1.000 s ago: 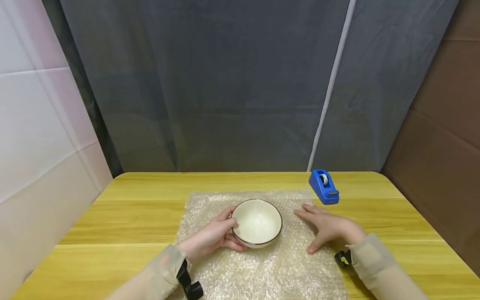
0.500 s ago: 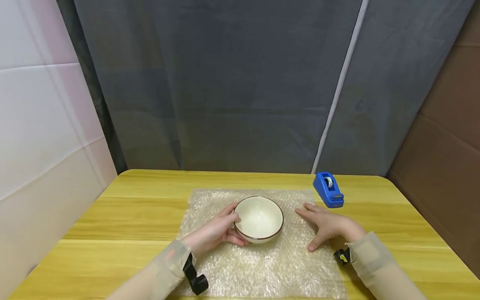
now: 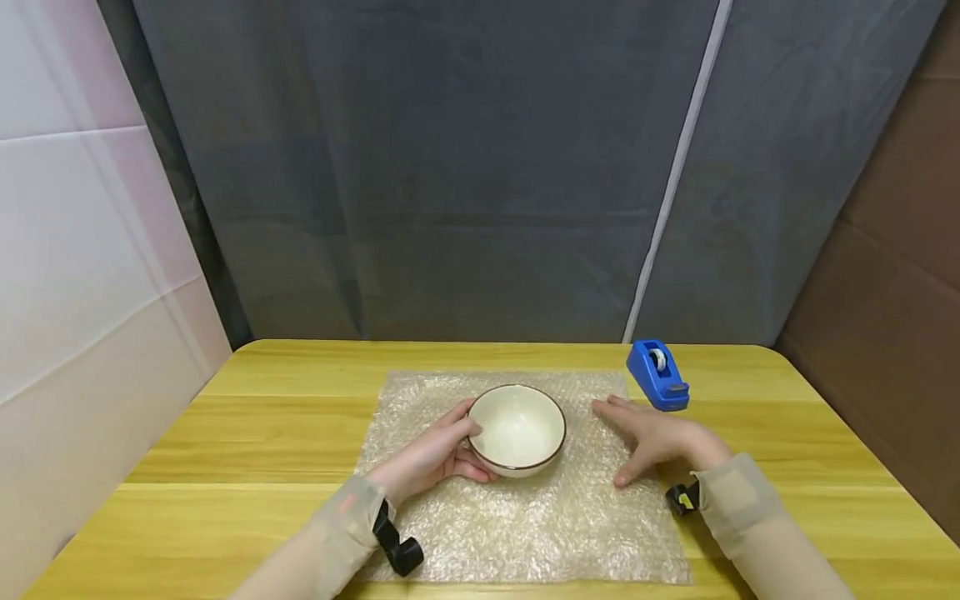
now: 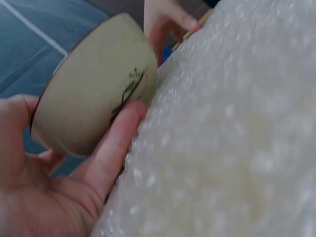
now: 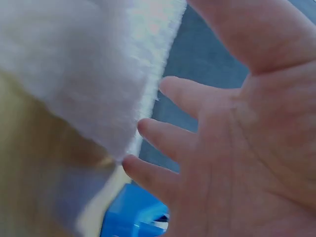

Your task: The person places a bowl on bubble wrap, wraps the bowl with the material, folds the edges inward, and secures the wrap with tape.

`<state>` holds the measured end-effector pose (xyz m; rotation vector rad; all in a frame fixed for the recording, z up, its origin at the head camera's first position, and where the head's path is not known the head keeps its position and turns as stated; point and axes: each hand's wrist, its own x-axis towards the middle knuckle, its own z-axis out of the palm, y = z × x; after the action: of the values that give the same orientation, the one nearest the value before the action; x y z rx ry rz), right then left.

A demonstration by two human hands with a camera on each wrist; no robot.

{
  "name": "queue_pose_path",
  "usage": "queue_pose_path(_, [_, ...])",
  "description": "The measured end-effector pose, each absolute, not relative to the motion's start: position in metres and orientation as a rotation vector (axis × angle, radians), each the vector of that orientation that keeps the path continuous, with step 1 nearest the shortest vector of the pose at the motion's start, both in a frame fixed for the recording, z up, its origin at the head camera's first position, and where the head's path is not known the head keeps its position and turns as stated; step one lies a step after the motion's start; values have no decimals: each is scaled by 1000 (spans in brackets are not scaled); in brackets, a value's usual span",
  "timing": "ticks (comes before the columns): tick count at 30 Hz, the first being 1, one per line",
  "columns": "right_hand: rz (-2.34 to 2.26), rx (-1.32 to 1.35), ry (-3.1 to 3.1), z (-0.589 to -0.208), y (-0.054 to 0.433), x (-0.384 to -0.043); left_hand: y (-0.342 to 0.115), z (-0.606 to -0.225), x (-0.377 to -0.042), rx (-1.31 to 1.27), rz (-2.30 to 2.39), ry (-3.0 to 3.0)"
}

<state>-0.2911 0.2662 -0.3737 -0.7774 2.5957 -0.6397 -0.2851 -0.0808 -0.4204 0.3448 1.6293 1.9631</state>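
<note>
A cream bowl (image 3: 519, 427) with a dark brown rim is over the middle of a sheet of bubble wrap (image 3: 525, 533). My left hand (image 3: 438, 454) grips its left side, thumb over the rim and fingers beneath. The left wrist view shows the bowl (image 4: 94, 89) tilted, a dark drawn pattern on its outer wall, close over the wrap. My right hand (image 3: 660, 433) is at the right edge of the sheet, fingers spread and holding nothing. In the right wrist view, the fingertips (image 5: 143, 126) of that hand are right at the wrap's edge.
A blue tape dispenser (image 3: 658, 375) with a roll of tape stands just beyond my right hand, off the sheet. Beneath everything is a yellow wood-grain table (image 3: 225, 467). A dark grey curtain (image 3: 465, 183) hangs behind it, with a brown panel (image 3: 885, 275) at the right.
The left hand keeps its grip on the bowl, which stays over the same part of the wrap. My right hand's fingers have lifted slightly; the head view has shifted a little.
</note>
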Motion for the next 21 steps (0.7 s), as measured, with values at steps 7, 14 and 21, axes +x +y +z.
queue_pose_path(7, [-868,-670,2598,-333,295,-294,-85,-428,-289,413,1975,1557])
queue_pose_path(14, [-1062,-295,2891,-317,336,-307,-83,-429,-289,411,1985,1548])
queue_pose_path(21, [-1122,28,2836,-353,358,-316,-83,-431,-283,417,1960,1574])
